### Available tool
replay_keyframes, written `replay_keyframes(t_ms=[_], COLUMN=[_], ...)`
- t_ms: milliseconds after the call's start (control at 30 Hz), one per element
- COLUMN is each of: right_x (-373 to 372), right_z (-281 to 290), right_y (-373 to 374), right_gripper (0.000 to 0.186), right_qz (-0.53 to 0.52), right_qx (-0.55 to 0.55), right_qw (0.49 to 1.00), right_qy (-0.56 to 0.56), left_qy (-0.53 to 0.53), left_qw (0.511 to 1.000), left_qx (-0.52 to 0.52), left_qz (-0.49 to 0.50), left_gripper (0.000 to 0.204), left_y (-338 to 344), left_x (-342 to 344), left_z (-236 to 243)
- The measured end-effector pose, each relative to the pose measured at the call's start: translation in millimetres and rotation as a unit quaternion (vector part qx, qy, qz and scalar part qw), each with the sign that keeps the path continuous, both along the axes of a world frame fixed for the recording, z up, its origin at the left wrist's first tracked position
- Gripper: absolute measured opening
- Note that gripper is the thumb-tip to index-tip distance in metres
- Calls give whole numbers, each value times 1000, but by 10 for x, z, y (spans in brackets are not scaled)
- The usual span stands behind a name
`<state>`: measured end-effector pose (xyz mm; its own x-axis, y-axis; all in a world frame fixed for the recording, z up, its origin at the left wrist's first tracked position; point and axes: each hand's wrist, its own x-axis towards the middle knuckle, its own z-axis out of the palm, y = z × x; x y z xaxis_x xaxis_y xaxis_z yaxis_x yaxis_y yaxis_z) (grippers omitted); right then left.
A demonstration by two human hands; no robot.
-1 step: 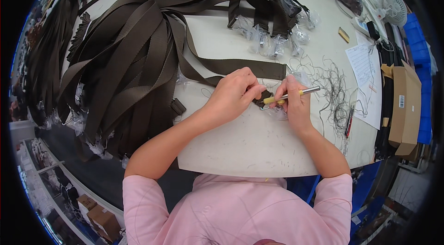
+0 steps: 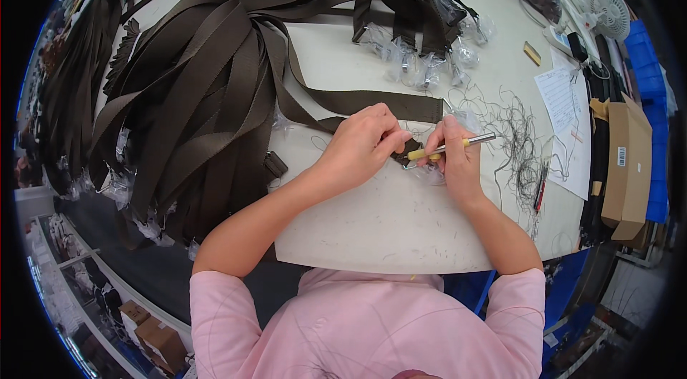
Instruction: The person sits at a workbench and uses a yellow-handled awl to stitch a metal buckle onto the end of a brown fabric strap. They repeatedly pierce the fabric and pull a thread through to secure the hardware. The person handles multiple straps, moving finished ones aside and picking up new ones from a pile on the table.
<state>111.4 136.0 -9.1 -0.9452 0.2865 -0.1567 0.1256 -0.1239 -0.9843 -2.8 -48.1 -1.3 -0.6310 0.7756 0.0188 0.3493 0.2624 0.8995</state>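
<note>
On the white table (image 2: 372, 236), beside heaped brown straps (image 2: 207, 57), the left hand (image 2: 365, 141) is gripping one strap end (image 2: 408, 149) while the right hand (image 2: 459, 158) is clasping a pen-like tool (image 2: 481, 139), apparently working there, the next move seemingly needing steady bracing.

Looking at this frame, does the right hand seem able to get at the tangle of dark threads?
Probably yes: the tangle of dark threads lies just right of the right hand, nothing tall between them. However, it grips a pen-shaped tool, which may hinder picking.

Dark brown straps (image 2: 215, 67), yellow-and-silver tool (image 2: 482, 138), pink shirt (image 2: 372, 329)
</note>
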Motion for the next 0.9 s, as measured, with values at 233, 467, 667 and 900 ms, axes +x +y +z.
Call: replay_keyframes(t_ms=[233, 467, 667, 900], right_x=[-6, -2, -125, -66], right_z=[11, 19, 122, -51], right_y=[-11, 20, 330, 205], right_gripper=[53, 55, 55, 58], right_qz=[1, -12, -152, -157], right_qx=[-1, 35, -75, -50], right_qw=[1000, 999, 979, 985], right_qy=[2, -17, 108, 59], left_qy=[-1, -54, -39, 154], left_qw=[1000, 998, 999, 980], left_qx=[-4, -26, -17, -114], left_qz=[2, 28, -23, -60], left_gripper=[28, 22, 54, 36], left_y=[9, 11, -64, 202], left_x=[0, -45, -78, -3], left_z=[-6, 16, 226, 158])
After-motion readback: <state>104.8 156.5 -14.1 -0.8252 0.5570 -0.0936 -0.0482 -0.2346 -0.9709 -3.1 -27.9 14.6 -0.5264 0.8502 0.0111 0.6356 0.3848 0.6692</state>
